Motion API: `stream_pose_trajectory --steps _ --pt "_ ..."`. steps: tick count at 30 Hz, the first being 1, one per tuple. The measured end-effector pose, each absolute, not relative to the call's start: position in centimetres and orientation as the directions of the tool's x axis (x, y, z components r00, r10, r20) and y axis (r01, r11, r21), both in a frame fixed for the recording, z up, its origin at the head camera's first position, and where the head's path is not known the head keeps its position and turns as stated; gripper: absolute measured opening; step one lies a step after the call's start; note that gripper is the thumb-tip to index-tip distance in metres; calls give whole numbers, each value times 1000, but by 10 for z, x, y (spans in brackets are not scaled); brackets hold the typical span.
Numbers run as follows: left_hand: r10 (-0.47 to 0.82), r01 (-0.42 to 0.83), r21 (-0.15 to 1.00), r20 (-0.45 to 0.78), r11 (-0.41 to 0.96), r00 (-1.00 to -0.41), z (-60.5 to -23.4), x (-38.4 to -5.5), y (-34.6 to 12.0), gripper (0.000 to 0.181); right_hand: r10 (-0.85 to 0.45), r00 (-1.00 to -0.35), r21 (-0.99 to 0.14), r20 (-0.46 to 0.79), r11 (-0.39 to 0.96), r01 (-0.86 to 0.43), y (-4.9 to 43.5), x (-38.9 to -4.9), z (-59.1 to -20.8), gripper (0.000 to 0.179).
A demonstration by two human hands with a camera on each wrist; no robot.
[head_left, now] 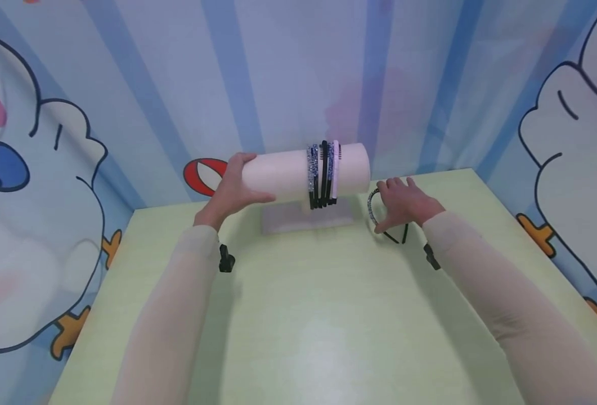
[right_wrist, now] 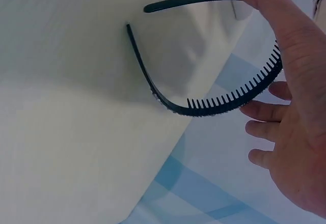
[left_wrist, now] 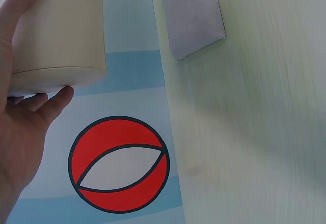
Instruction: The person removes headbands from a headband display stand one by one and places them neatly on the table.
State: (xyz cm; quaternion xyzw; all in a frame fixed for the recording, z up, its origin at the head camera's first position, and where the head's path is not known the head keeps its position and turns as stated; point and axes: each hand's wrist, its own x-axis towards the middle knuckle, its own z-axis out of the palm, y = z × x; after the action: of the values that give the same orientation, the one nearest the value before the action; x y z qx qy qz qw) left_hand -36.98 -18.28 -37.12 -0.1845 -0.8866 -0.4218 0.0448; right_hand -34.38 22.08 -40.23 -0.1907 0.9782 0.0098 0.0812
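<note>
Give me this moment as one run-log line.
left hand: grips roll at left end | right hand: holds headband, off roll | other headbands: around roll

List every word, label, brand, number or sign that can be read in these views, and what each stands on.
None: no lettering, number or brand can be read in any view.
The roll, the headbands around it and the headband in the right hand show no readable marks.
The backdrop shows only stripes and drawings, such as a red-and-white ball.
</note>
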Motion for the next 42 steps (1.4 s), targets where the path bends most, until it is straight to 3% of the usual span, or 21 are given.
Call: stream_pose_trajectory --steps 5,10,22,32,42 --pt "285 365 724 237 586 -929 -373 -369 -184 101 -321 -930 -90 -181 947 -309 220 -343 -413 107" --pt "287 369 723 242 584 -927 -370 -370 -184 102 -275 -932 -151 -235 958 -244 221 -346 -418 112" --pt "301 369 733 231 572 -925 -365 -370 -180 103 -224 -927 -169 -300 969 -179 222 -348 -430 121" --pt "301 357 745 217 564 -928 -375 -366 -181 102 -218 -937 -146 -274 972 -184 219 -351 -449 119" --pt "291 359 731 226 580 -930 -372 -370 -185 104 -242 -935 -178 -257 963 -201 218 -354 -440 121"
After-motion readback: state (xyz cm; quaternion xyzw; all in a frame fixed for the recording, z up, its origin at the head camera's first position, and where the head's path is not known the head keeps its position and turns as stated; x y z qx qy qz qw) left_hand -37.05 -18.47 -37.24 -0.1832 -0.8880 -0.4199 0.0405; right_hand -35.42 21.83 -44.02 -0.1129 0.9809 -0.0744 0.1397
